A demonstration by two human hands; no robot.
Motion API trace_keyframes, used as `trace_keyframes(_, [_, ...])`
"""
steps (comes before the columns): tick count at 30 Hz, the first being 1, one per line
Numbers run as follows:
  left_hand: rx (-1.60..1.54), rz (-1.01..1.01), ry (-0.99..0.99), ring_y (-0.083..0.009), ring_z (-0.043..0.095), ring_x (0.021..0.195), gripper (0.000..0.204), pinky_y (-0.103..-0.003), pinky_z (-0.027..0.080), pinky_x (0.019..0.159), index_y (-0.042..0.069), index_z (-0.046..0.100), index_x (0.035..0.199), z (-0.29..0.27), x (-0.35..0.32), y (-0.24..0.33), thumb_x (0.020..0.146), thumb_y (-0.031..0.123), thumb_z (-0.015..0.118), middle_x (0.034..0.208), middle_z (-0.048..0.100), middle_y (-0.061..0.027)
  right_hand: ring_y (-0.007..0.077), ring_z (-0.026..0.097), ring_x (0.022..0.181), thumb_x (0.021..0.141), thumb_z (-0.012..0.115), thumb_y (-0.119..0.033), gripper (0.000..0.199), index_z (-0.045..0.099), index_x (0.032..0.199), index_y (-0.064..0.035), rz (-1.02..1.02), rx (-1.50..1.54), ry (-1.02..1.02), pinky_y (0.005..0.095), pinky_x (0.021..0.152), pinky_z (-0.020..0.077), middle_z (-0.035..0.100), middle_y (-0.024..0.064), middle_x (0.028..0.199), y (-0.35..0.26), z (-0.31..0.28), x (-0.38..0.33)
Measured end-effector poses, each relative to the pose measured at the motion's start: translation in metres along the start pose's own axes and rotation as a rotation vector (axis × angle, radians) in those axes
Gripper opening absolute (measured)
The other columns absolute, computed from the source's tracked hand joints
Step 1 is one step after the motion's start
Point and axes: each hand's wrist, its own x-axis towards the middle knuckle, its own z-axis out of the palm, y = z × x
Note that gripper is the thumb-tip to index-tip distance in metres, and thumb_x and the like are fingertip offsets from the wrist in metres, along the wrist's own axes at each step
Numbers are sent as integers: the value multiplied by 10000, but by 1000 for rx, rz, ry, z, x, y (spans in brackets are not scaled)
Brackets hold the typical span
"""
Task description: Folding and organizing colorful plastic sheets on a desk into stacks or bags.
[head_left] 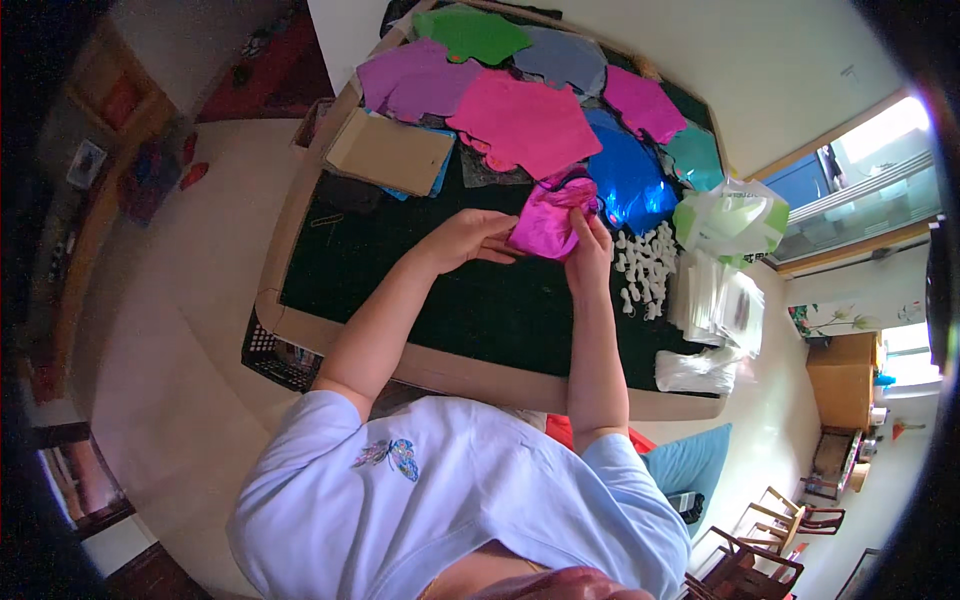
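Note:
A shiny magenta folded piece of fabric (pixel 545 226) with a dark edging along its top is held up over the dark green table cover. My right hand (pixel 590 246) grips its right side, thumb on the front. At its left edge is my left hand (pixel 468 241), thumb and fingers apart, fingertips close to or touching the cloth. Just beyond lies a bright pink cut fabric piece (pixel 525 122). Beside my right hand is a pile of small white bundles (pixel 645 265), seemingly cord. A shiny blue piece (pixel 630 178) lies behind that pile.
More cut pieces lie at the far side: purple (pixel 408 82), green (pixel 472 34), grey (pixel 565 60), magenta (pixel 640 102) and teal (pixel 697 158). A cardboard piece (pixel 388 150) sits left. On the right are a white-green plastic bag (pixel 735 220), clear plastic packets (pixel 712 300) and a white bundle (pixel 690 370).

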Motion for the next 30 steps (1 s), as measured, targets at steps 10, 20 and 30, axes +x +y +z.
trace_keyframes(10, [219,-46,5,-211,649,809,240,-301,532,685,5,618,985,4,11,-22,826,183,616,906,655,-107,100,577,827,876,530,-74,115,600,961,-39,31,63,13,244,705,455,611,9,923,1,1,-2])
trace_keyframes(20, [154,157,93,-110,592,838,217,-252,463,776,21,627,985,17,5,3,842,180,595,903,637,-36,68,537,800,862,547,-68,102,610,925,-18,-13,-98,-19,219,701,422,600,-16,874,8,-4,0])
trace_keyframes(30, [395,307,209,-79,581,758,205,-239,460,713,38,664,925,-14,8,10,841,213,598,829,643,-9,50,492,774,845,577,-134,162,623,920,2,110,-475,-201,213,706,388,584,-31,826,5,-5,5])
